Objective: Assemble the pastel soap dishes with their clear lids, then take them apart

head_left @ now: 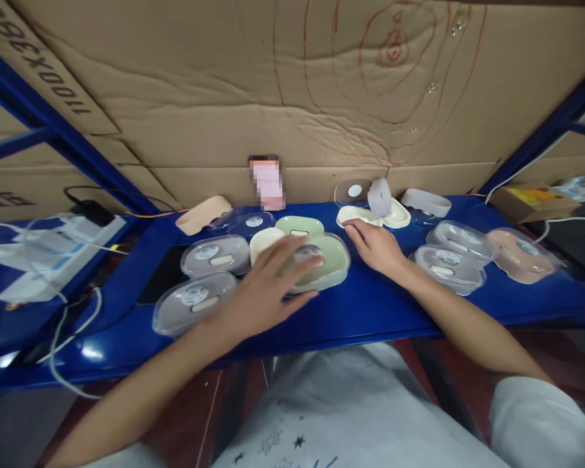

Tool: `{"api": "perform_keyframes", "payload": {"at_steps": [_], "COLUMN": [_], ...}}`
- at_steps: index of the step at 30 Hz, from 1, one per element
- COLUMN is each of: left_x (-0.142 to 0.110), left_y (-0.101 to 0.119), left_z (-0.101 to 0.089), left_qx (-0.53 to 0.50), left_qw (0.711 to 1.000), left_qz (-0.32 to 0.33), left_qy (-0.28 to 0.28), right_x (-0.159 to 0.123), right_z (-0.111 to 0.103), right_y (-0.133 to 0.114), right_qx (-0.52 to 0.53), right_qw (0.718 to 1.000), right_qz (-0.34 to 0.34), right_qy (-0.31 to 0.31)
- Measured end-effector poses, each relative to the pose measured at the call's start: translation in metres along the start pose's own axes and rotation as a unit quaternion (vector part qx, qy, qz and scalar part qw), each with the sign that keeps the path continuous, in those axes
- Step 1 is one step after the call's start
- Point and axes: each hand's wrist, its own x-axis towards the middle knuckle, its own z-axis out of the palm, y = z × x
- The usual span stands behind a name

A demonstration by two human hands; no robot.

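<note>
The left hand (266,292) is open, fingers spread over the lid of the green box (335,260). Blur hides how hard it presses. The right hand (376,248) is bent, its fingertips at the near side of the cream tray (358,214); I cannot tell if it pinches it. A soft, flat touch seems best, with no push on one end, so the green box does not slide or tip. It sits mid-table, between the front and back edges of the blue table (361,312). Its lid faces up. Its long way seems to go side to side, the right end a bit nearer the back edge, but fingers hide some. Grey boxes (234,250) sit left of it, toward the front edge.
</note>
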Motion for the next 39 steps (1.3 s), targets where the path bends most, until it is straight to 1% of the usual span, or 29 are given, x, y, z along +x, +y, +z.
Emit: {"api": "perform_keyframes", "payload": {"at_steps": [1,3,5,6,7,9,11,12,13,15,17,18,20,22,23,25,27,29,30,33,35,36,38,39], "left_x": [-0.006,-0.022,-0.043,-0.053,-0.063,-0.078,-0.086,-0.087,-0.086,-0.079,-0.068,-0.061,-0.049,-0.040,-0.036,-0.028,-0.017,-0.003,0.005,0.028,0.038,0.040,0.039,0.037], "left_y": [-0.011,-0.041,-0.074,-0.090,-0.104,-0.125,-0.136,-0.136,-0.134,-0.120,-0.097,-0.082,-0.053,-0.026,-0.015,0.004,0.017,0.023,0.023,0.012,0.001,-0.003,-0.008,-0.008], "left_z": [-0.017,-0.048,-0.068,-0.073,-0.074,-0.072,-0.067,-0.065,-0.064,-0.062,-0.057,-0.051,-0.032,-0.006,0.006,0.028,0.044,0.054,0.059,0.074,0.083,0.086,0.090,0.090], "left_qx": [0.012,0.051,0.076,0.074,0.069,0.053,0.040,0.044,0.055,0.090,0.119,0.128,0.146,0.170,0.164,0.143,0.118,0.112,0.117,0.141,0.150,0.148,0.130,0.115], "left_qw": [1.000,0.995,0.988,0.985,0.984,0.985,0.987,0.986,0.985,0.983,0.984,0.985,0.987,0.981,0.981,0.979,0.976,0.972,0.971,0.967,0.969,0.973,0.982,0.986], "left_qz": [-0.018,-0.059,-0.125,-0.145,-0.156,-0.160,-0.157,-0.158,-0.161,-0.158,-0.131,-0.109,-0.053,-0.020,-0.006,-0.005,-0.008,-0.014,-0.022,-0.067,-0.095,-0.099,-0.089,-0.073], "left_qy": [0.021,0.057,0.058,0.064,0.057,0.025,-0.007,-0.015,-0.017,-0.011,-0.013,-0.026,-0.049,-0.087,-0.108,-0.145,-0.181,-0.205,-0.209,-0.202,-0.171,-0.149,-0.105,-0.091], "right_x": [0.000,-0.002,-0.007,-0.011,-0.015,-0.021,-0.025,-0.025,-0.025,-0.021,-0.015,-0.012,-0.007,-0.002,-0.001,0.002,0.005,0.009,0.011,0.017,0.017,0.016,0.010,0.007], "right_z": [0.003,0.012,0.023,0.029,0.034,0.043,0.049,0.050,0.051,0.051,0.050,0.049,0.048,0.046,0.045,0.041,0.037,0.032,0.030,0.019,0.012,0.008,0.001,-0.003], "right_y": [0.001,-0.001,-0.010,-0.016,-0.022,-0.032,-0.037,-0.038,-0.038,-0.036,-0.031,-0.029,-0.022,-0.014,-0.010,-0.003,0.002,0.005,0.006,0.009,0.008,0.007,0.001,-0.004], "right_qx": [0.009,0.023,0.020,0.012,0.004,-0.010,-0.013,-0.013,-0.014,-0.023,-0.040,-0.050,-0.071,-0.098,-0.111,-0.125,-0.118,-0.112,-0.114,-0.123,-0.125,-0.130,-0.159,-0.178], "right_qw": [1.000,0.995,0.983,0.974,0.963,0.941,0.927,0.925,0.926,0.938,0.953,0.959,0.967,0.972,0.973,0.973,0.974,0.978,0.981,0.990,0.991,0.990,0.985,0.982], "right_qz": [-0.021,-0.092,-0.181,-0.223,-0.258,-0.308,-0.330,-0.332,-0.328,-0.308,-0.277,-0.262,-0.233,-0.207,-0.196,-0.186,-0.186,-0.167,-0.147,-0.072,-0.048,-0.044,-0.041,-0.036], "right_qy": [0.010,0.012,-0.018,-0.045,-0.077,-0.140,-0.179,-0.187,-0.185,-0.157,-0.114,-0.095,-0.072,-0.060,-0.055,-0.049,-0.052,-0.056,-0.053,-0.017,0.015,0.028,0.046,0.053]}}
